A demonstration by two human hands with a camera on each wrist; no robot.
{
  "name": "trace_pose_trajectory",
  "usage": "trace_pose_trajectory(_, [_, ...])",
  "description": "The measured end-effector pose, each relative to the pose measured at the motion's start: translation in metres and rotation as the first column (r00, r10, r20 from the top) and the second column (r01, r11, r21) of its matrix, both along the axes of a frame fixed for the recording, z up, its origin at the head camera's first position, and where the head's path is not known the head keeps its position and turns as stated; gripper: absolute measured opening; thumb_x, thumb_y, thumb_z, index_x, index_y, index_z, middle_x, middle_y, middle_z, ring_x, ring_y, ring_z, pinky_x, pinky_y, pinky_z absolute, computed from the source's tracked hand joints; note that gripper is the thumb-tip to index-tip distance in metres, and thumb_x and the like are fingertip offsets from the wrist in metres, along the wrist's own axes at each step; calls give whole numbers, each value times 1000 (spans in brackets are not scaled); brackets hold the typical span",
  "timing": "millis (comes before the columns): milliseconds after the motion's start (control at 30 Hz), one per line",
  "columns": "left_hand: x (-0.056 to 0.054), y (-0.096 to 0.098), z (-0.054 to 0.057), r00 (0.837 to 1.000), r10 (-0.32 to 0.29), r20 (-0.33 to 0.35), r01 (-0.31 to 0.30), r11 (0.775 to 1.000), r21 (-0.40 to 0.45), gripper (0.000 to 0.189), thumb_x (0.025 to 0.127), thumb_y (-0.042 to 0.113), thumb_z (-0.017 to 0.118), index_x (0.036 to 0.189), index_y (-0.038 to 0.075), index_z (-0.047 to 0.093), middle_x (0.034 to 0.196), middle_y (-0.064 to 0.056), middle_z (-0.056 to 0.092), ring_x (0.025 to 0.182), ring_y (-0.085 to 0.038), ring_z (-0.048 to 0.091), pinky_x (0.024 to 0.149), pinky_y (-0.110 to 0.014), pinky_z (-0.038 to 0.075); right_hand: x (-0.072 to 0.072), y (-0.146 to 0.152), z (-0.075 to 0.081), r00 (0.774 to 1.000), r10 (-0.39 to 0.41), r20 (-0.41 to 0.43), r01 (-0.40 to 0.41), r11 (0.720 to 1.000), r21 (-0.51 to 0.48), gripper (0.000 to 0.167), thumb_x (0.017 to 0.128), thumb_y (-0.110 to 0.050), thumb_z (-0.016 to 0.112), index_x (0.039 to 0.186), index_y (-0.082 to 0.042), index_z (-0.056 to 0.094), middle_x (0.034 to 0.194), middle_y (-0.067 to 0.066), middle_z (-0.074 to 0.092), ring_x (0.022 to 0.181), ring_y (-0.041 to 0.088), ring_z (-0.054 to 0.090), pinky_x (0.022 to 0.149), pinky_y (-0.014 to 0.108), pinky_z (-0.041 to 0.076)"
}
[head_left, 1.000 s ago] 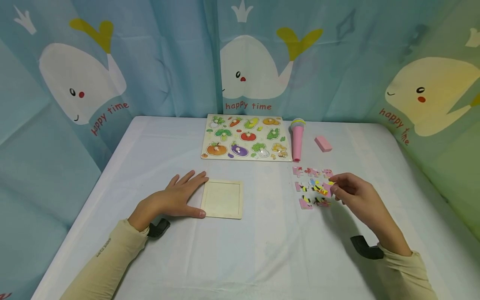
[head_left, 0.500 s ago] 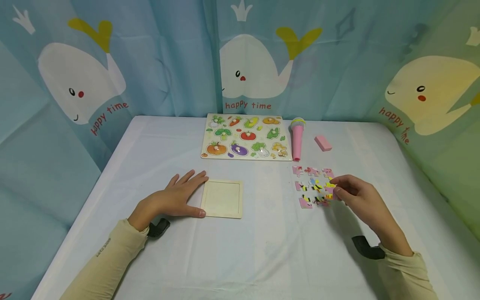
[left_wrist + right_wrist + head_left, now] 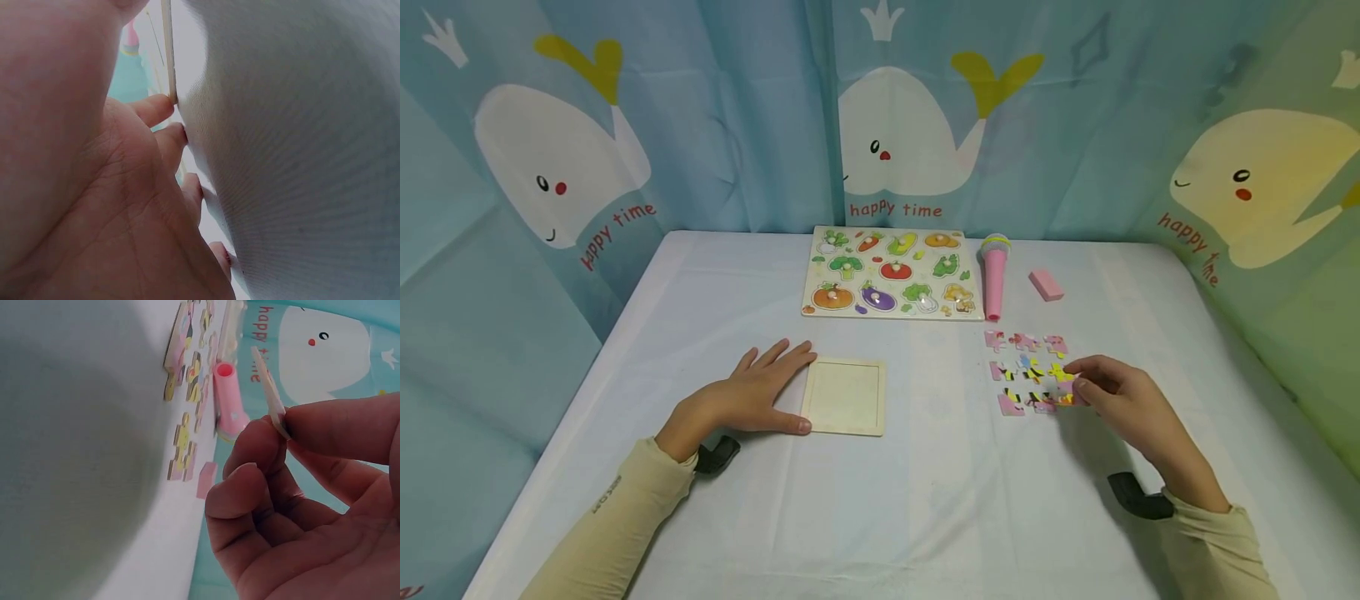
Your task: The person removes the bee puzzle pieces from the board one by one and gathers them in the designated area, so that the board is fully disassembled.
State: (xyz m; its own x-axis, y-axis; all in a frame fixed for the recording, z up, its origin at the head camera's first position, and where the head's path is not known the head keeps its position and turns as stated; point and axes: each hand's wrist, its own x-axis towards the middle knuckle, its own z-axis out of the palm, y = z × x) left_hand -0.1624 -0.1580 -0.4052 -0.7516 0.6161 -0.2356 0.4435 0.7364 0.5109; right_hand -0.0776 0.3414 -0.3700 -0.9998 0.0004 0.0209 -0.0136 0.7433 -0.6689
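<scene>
My right hand [image 3: 1126,407] pinches a puzzle piece [image 3: 270,392] between thumb and forefinger, just above the table at the right end of several loose jigsaw pieces [image 3: 1011,405]. In the right wrist view that piece is edge-on, apart from the others lying on the cloth. On the left, my left hand [image 3: 748,393] rests with fingers spread and straight at the left edge of a shallow wooden puzzle tray [image 3: 882,398]. Its thumb and forefinger touch the tray's near and far left corners. The left wrist view shows the tray edge [image 3: 172,75] against a fingertip.
Behind the tray lies a vegetable peg board [image 3: 892,275]. A pink toy microphone [image 3: 994,283] stands close against its right side, and a pink block [image 3: 1047,287] lies farther right. A whale-print curtain [image 3: 737,150] hangs around the white-covered table [image 3: 910,517].
My right hand has shifted slightly right and toward me, carrying the pinched piece off the other pieces it overlapped. The left hand and the tray have stayed in place.
</scene>
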Motion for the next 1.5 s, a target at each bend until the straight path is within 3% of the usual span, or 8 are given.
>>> trace_pose_trajectory(633, [-1,-1,1,1000,-4,-2,4,1000,4,109,89,52,84,169,7,26,177,-13,19,163,-40,5,126,-67,-2,-5,12,-12,997,-50,60,43,992,119,27,106,-11,61,127,4,70,97,9,71,84,20,56,66,26,46])
trace_pose_trajectory(1500, [-2,-1,-3,1000,-5,2,5,1000,3,110,89,53,84,170,7,25,178,-13,18,163,-40,5,126,-67,-2,-5,18,-18,996,-56,75,43,984,173,24,105,-11,61,121,4,71,87,4,67,79,22,54,62,30,43])
